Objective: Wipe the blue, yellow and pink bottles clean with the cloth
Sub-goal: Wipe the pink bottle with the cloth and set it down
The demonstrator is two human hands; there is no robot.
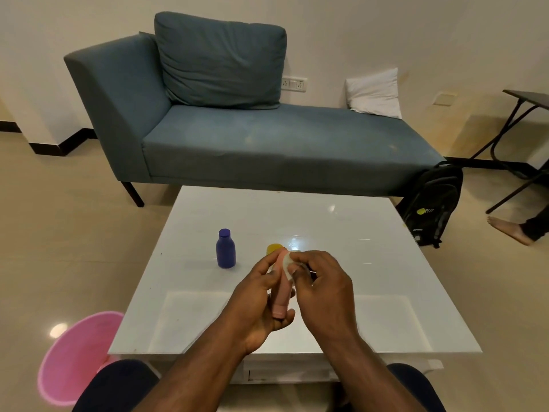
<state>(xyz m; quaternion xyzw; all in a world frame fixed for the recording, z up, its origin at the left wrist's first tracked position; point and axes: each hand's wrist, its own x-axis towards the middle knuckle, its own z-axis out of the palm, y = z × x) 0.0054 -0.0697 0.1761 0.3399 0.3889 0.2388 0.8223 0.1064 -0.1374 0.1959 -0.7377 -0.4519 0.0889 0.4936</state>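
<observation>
— Nearest: left hand [261, 295] clasping pink bottle [280, 298] over white table [386, 292], cap end toward camera; presumably angled so to bare its side for wiping.

— And right hand [319, 288]?

— Pinching small white cloth [287, 264] against bottle's far end.

— Others?

— Blue bottle [226, 248] upright, apart. Yellow bottle [274, 248] mostly hidden behind fingers; cloth largely hidden too.

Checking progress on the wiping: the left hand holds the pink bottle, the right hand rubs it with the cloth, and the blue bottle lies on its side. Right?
Not quite. In the head view the blue bottle stands upright on the table; the rest holds.
</observation>
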